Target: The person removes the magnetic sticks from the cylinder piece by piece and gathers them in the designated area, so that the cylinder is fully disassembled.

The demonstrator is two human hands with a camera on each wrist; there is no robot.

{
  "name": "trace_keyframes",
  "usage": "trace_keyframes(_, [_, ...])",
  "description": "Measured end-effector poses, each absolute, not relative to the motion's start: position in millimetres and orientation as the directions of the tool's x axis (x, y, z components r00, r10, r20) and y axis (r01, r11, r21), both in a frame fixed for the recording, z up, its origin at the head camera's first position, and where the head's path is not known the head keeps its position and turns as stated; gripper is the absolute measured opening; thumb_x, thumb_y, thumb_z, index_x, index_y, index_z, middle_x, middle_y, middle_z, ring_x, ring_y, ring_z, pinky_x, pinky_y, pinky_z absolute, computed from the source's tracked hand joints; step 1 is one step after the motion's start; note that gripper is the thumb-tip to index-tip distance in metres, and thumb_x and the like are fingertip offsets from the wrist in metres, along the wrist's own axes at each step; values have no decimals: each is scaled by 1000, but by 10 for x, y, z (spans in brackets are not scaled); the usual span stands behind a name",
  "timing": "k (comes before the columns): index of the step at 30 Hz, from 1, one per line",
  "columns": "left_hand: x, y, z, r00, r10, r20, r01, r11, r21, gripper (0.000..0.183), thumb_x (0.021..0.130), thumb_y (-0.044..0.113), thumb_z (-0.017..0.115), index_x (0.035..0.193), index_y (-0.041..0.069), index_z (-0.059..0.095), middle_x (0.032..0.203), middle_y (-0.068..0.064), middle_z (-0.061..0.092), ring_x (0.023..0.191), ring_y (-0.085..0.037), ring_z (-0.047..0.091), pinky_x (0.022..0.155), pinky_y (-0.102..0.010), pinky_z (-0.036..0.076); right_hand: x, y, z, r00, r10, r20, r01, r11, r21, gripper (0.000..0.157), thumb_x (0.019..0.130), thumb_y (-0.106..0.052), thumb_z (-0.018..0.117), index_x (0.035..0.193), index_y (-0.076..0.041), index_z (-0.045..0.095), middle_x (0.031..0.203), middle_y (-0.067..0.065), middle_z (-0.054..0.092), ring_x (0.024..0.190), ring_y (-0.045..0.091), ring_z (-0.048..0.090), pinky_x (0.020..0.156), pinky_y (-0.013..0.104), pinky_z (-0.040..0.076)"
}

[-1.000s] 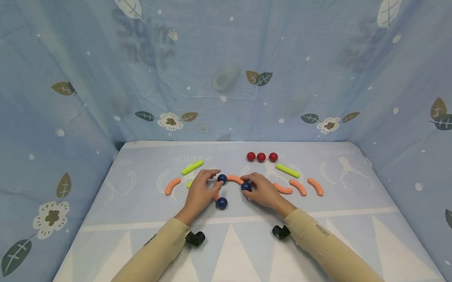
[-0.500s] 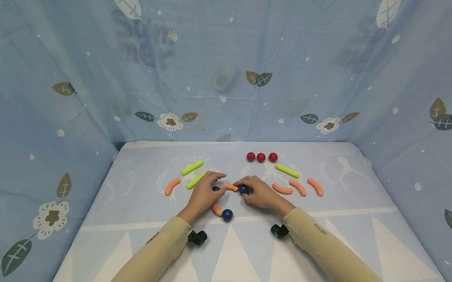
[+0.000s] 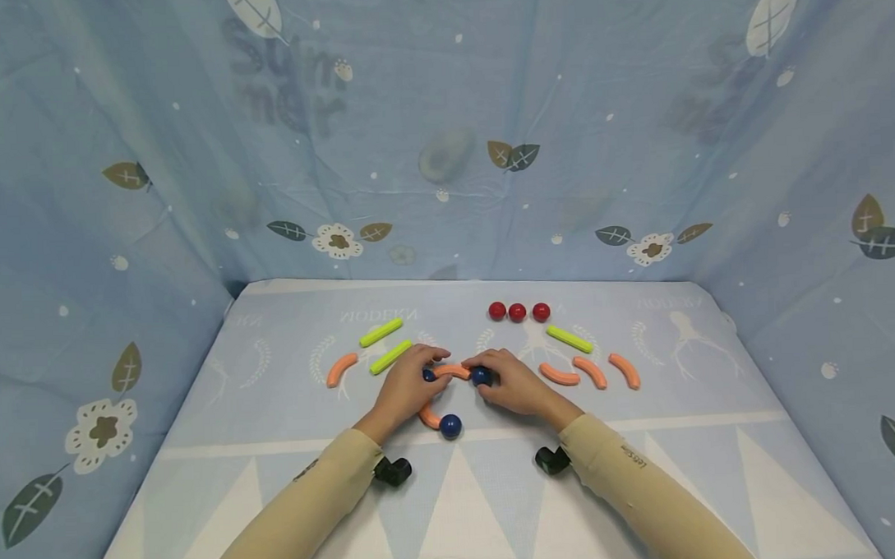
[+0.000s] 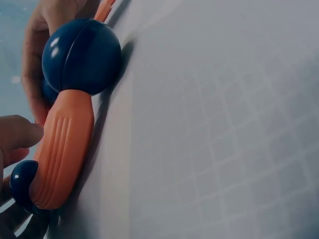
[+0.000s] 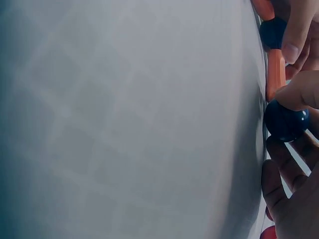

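Note:
A chain of orange curved sticks and dark blue balls lies between the hands. My left hand point(image 3: 407, 389) curls over the far-left blue ball point(image 3: 428, 375) and largely hides it; the thumb rests by the lower orange stick point(image 4: 65, 144). That stick ends in a second blue ball point(image 3: 450, 427) on the near side. My right hand point(image 3: 516, 382) grips the right-hand blue ball point(image 3: 482, 376) between thumb and fingers. Another orange stick point(image 3: 452, 370) bridges the two held balls; in the right wrist view it meets both.
Three red balls point(image 3: 518, 312) stand in a row behind. Green ribbed sticks point(image 3: 381, 332) lie at left, one more green stick point(image 3: 570, 338) at right. Loose orange sticks point(image 3: 590, 372) lie right, one orange stick point(image 3: 341, 369) left. A patterned curtain point(image 3: 442, 132) encloses the table.
The chain has shifted toward me, its near ball also moving slightly right. My left hand has moved over the far-left ball. During the last half second both hands barely move.

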State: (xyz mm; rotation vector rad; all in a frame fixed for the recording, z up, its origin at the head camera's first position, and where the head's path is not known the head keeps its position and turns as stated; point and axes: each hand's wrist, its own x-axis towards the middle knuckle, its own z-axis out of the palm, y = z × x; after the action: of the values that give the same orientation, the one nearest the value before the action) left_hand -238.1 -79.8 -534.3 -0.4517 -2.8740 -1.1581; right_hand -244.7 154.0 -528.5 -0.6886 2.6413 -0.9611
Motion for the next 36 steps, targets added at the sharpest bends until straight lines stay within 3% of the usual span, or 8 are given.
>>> trace_keyframes(7, [-2400,-781,-5366,-958,263,113,271,709,651,33,90,24,80,121,16,72,111,1,67,97,-15,61,87,-37,52,-2452,1538,-5321,-869,-491,-59,-337,675,-656,49,95,-20,72,141,-25,59,141,-1,58,135,24,48,113,49,40])
trace_keyframes(14, [-2416,-783,-5378,-962,250,109,259,706,659,30,89,23,80,118,16,73,106,1,66,91,-13,59,82,-35,51,-2471,1529,-5351,-876,-480,-48,-333,674,-660,51,95,-23,74,143,-23,58,140,0,58,135,22,49,113,46,41])
trace_keyframes(23, [-2414,-782,-5389,-970,222,103,236,733,638,19,90,20,79,108,15,75,97,4,62,82,-12,54,73,-30,48,-2471,1493,-5354,-888,-459,-21,-324,659,-679,51,92,-25,78,140,-22,60,134,0,60,125,20,56,107,43,46])
trace_keyframes(36, [-2385,-747,-5378,-977,186,106,210,740,639,18,89,17,80,106,14,75,95,2,62,80,-12,54,72,-30,48,-2455,1464,-5353,-892,-452,1,-333,658,-675,50,91,-24,80,137,-21,62,123,-1,61,107,15,58,94,38,51])
